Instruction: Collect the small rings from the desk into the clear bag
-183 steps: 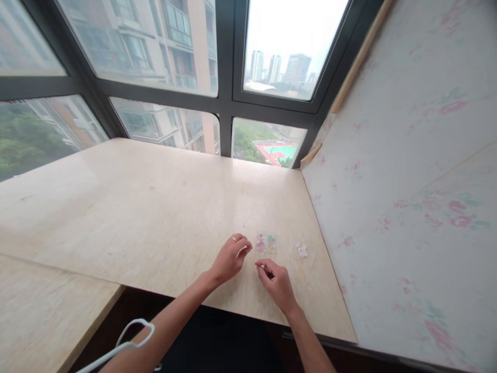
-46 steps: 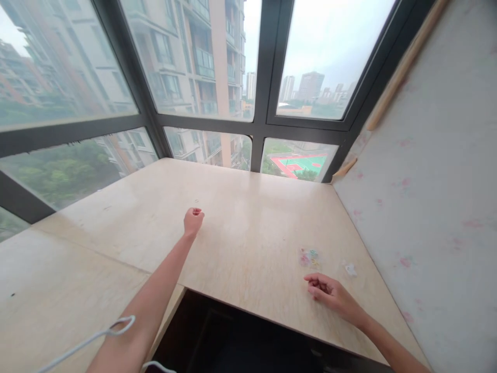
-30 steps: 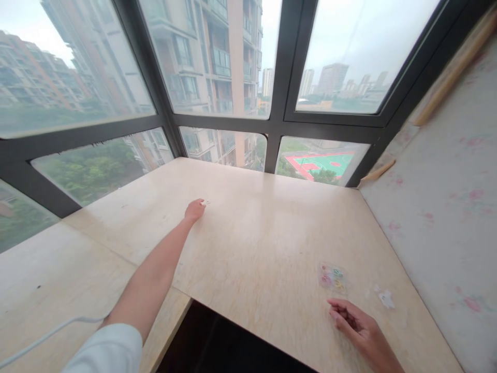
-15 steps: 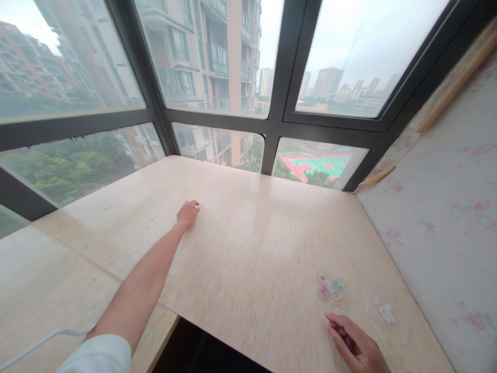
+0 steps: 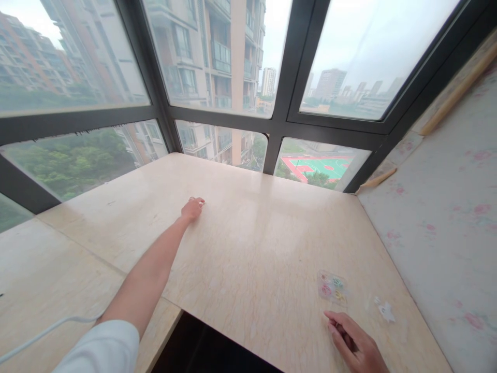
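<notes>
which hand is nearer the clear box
The right hand, just on the near side of the box; the left hand is well to its left and farther out, toward the window.

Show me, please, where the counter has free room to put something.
Widest free patch: between the left hand and the clear box, back toward the window frame. Crowded: around the box, right hand and white star-shaped piece.

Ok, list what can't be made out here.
In the head view:
- Pale thing at the left hand: too small, partly covered by fingers.
- Inside the right hand: hidden by curled fingers.
- Coloured pieces in the clear box: shapes too small.
- White cable: cut off by the left edge.
</notes>
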Tool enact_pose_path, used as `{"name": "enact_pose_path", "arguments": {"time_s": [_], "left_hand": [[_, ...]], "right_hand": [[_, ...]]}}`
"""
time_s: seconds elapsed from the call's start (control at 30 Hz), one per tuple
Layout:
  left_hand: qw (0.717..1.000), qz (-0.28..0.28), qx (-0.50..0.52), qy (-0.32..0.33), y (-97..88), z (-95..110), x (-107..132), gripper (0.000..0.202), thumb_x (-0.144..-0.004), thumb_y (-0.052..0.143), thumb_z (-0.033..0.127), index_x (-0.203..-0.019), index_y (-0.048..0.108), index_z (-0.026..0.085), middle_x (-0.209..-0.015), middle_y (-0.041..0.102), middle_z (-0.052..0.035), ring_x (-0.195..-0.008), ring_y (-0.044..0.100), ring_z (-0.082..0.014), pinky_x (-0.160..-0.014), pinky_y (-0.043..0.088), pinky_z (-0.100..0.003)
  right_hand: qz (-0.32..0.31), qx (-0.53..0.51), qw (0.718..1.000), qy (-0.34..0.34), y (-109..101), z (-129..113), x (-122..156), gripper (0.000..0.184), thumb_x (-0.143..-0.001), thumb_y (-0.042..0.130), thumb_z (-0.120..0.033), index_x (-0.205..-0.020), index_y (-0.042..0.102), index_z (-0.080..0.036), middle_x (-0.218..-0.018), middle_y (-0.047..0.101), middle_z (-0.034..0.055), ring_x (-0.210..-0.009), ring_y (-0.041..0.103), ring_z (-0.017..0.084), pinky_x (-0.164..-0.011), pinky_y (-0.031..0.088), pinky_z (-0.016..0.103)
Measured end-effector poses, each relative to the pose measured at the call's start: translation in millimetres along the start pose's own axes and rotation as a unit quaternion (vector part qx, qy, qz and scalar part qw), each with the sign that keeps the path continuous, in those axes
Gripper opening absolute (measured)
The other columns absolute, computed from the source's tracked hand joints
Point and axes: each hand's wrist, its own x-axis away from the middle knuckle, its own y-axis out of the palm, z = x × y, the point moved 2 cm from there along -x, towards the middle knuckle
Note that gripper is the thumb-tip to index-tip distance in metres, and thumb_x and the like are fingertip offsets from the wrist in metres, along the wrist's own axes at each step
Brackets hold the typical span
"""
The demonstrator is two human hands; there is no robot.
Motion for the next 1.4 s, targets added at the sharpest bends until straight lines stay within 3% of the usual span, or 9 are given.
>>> {"name": "enact_pose_path", "arguments": {"time_s": [0.47, 0.67, 0.8, 0.93, 1.1, 1.23, 1.27, 1.33, 1.4], "left_hand": [[0.998, -0.008, 0.055, -0.004, 2.1, 2.1, -6.5, 0.011, -0.082, 0.054, 0.020, -0.087, 0.063, 0.017, -0.114, 0.055, -0.0137, -0.098, 0.061, -0.0270, -0.085, 0.047, -0.036], [0.979, 0.006, 0.205, -0.023, -2.4, 8.7, -2.6, 0.008, -0.078, 0.051, 0.020, -0.071, 0.055, 0.017, -0.088, 0.061, -0.0095, -0.096, 0.057, -0.0245, -0.080, 0.045, -0.032], [0.935, -0.012, 0.355, -0.005, -3.5, 35.6, 15.0, 0.008, -0.073, 0.053, 0.023, -0.067, 0.049, 0.018, -0.070, 0.054, -0.0027, -0.080, 0.055, -0.0206, -0.065, 0.043, -0.028], [0.858, -0.066, 0.508, 0.034, -1.8, 82.5, 44.3, 0.015, -0.068, 0.059, 0.026, -0.065, 0.047, 0.017, -0.067, 0.050, -0.0002, -0.071, 0.053, -0.0173, -0.058, 0.040, -0.025], [0.722, -0.101, 0.681, 0.076, -3.7, 151.9, 92.1, 0.019, -0.072, 0.057, 0.032, -0.068, 0.044, 0.018, -0.074, 0.050, -0.0014, -0.070, 0.052, -0.0143, -0.061, 0.042, -0.025], [0.628, -0.148, 0.758, 0.097, -1.5, 205.0, 144.5, 0.018, -0.074, 0.056, 0.029, -0.070, 0.042, 0.018, -0.081, 0.052, -0.0036, -0.069, 0.051, -0.0135, -0.063, 0.043, -0.027], [0.591, -0.177, 0.780, 0.100, 0.4, 217.0, 159.1, 0.016, -0.075, 0.056, 0.027, -0.071, 0.043, 0.018, -0.082, 0.052, -0.0039, -0.068, 0.051, -0.0131, -0.062, 0.043, -0.027], [0.470, -0.259, 0.839, 0.091, 5.3, 238.8, 188.1, 0.012, -0.075, 0.058, 0.021, -0.073, 0.047, 0.017, -0.082, 0.052, -0.0035, -0.066, 0.050, -0.0120, -0.062, 0.043, -0.026], [0.379, -0.324, 0.863, 0.080, 9.7, 256.3, 213.2, 0.009, -0.076, 0.059, 0.015, -0.076, 0.050, 0.017, -0.082, 0.051, -0.0025, -0.064, 0.049, -0.0106, -0.062, 0.042, -0.025]], "right_hand": [[-0.018, 0.020, 1.000, -0.015, 0.7, -6.6, -0.1, 0.022, -0.090, 0.052, -0.037, -0.097, 0.068, -0.023, -0.085, 0.068, 0.0053, -0.061, 0.062, 0.015, -0.055, 0.052, 0.020], [0.005, 0.019, 0.998, -0.064, 4.3, 2.0, 0.6, 0.020, -0.091, 0.052, -0.032, -0.100, 0.067, -0.023, -0.082, 0.068, 0.0038, -0.058, 0.061, 0.013, -0.051, 0.051, 0.018], [0.007, 0.018, 0.996, -0.089, 5.4, 3.4, -0.2, 0.020, -0.093, 0.051, -0.029, -0.105, 0.065, -0.023, -0.083, 0.067, 0.0036, -0.060, 0.062, 0.013, -0.053, 0.051, 0.018], [0.010, 0.020, 0.995, -0.096, 4.0, -2.9, -0.8, 0.018, -0.094, 0.049, -0.028, -0.103, 0.064, -0.022, -0.085, 0.067, 0.0046, -0.067, 0.064, 0.014, -0.058, 0.052, 0.019], [0.011, 0.021, 0.995, -0.093, 2.7, -7.4, -0.3, 0.019, -0.095, 0.046, -0.027, -0.104, 0.063, -0.022, -0.086, 0.066, 0.0054, -0.070, 0.064, 0.016, -0.062, 0.053, 0.023], [0.017, 0.011, 0.996, -0.088, 1.8, -10.0, -0.8, 0.019, -0.095, 0.046, -0.024, -0.104, 0.062, -0.021, -0.087, 0.066, 0.0057, -0.075, 0.064, 0.017, -0.068, 0.053, 0.026], [0.019, 0.007, 0.996, -0.087, 1.4, -10.9, -1.1, 0.019, -0.095, 0.046, -0.024, -0.104, 0.063, -0.021, -0.087, 0.066, 0.0058, -0.076, 0.064, 0.018, -0.068, 0.053, 0.026], [0.021, 0.000, 0.996, -0.083, 0.5, -12.5, -1.5, 0.019, -0.095, 0.046, -0.022, -0.103, 0.063, -0.021, -0.087, 0.065, 0.0060, -0.076, 0.063, 0.018, -0.069, 0.052, 0.027], [0.024, -0.005, 0.997, -0.078, -0.8, -13.9, -1.4, 0.019, -0.094, 0.046, -0.021, -0.102, 0.063, -0.020, -0.087, 0.065, 0.0060, -0.076, 0.063, 0.018, -0.068, 0.052, 0.028]]}}
